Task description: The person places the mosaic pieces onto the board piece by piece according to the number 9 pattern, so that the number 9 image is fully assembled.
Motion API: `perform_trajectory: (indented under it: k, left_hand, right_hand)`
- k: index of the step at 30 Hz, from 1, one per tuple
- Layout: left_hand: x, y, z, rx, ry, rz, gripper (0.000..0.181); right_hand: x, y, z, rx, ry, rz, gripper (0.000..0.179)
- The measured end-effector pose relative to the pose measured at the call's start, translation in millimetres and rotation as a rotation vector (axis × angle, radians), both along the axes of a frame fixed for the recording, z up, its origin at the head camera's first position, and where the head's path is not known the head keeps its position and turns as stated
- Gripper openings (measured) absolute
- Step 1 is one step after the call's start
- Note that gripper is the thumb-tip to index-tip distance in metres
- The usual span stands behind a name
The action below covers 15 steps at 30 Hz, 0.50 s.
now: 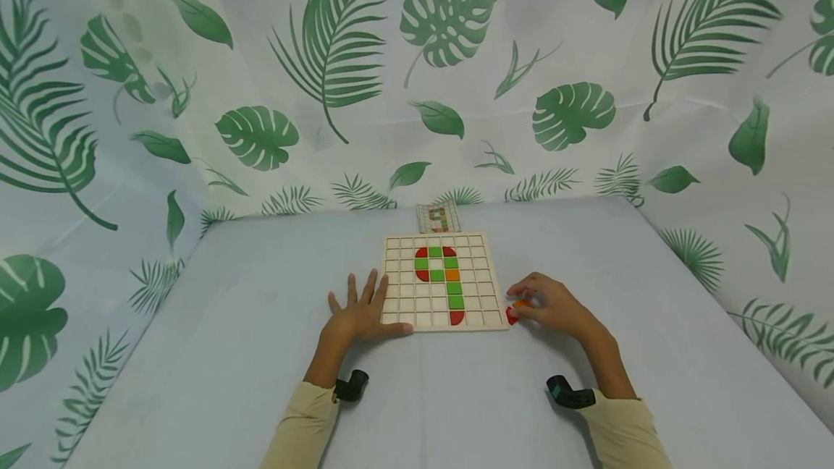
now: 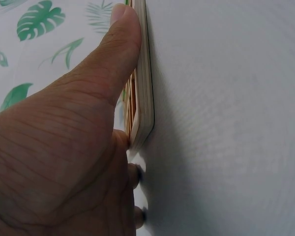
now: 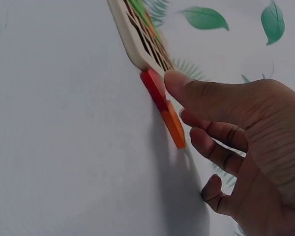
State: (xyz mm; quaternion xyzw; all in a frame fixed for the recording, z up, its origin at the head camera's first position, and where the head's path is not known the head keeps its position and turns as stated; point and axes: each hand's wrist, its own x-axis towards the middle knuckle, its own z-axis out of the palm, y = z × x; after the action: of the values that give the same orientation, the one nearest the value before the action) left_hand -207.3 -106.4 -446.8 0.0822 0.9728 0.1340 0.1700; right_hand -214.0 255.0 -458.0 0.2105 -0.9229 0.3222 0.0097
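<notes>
A pale wooden grid board (image 1: 408, 304) lies on the table, with red, green and orange tiles set in it as a figure 9. My left hand (image 1: 358, 317) rests spread at its left front corner. In the left wrist view, the thumb (image 2: 125, 37) lies along the board's edge (image 2: 146, 93). Just off the right front corner, my right hand (image 1: 550, 304) curls about a red tile (image 1: 511, 316) and an orange tile (image 1: 521, 303). The right wrist view has the thumb tip right at the red tile (image 3: 153, 88), while the orange tile (image 3: 173, 128) sits beside it.
Behind the board is a small card (image 1: 430, 218) printed with a coloured grid figure. A pale cloth covers the table (image 1: 260, 382). Leaf-printed curtains (image 1: 365, 158) enclose the back and sides. Each wrist carries a black camera (image 1: 352, 386).
</notes>
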Motion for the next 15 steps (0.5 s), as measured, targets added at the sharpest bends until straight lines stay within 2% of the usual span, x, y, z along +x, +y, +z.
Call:
perform_trajectory:
  k: [4, 8, 15]
  left_hand:
    - [0.4, -0.7, 1.4, 0.007, 0.003, 0.0, 0.11]
    - [0.8, -1.4, 2.4, 0.009, 0.009, 0.003, 0.111]
    - [1.8, -0.7, 2.6, 0.016, 0.002, -0.001, 0.11]
  right_hand:
    - [0.9, 7, 3.1, 0.019, 0.027, 0.026, 0.022]
    - [0.6, 11, 5.2, 0.03, 0.014, 0.042, 0.022]
    - [1.5, 14, 2.0, 0.032, -0.021, 0.003, 0.023]
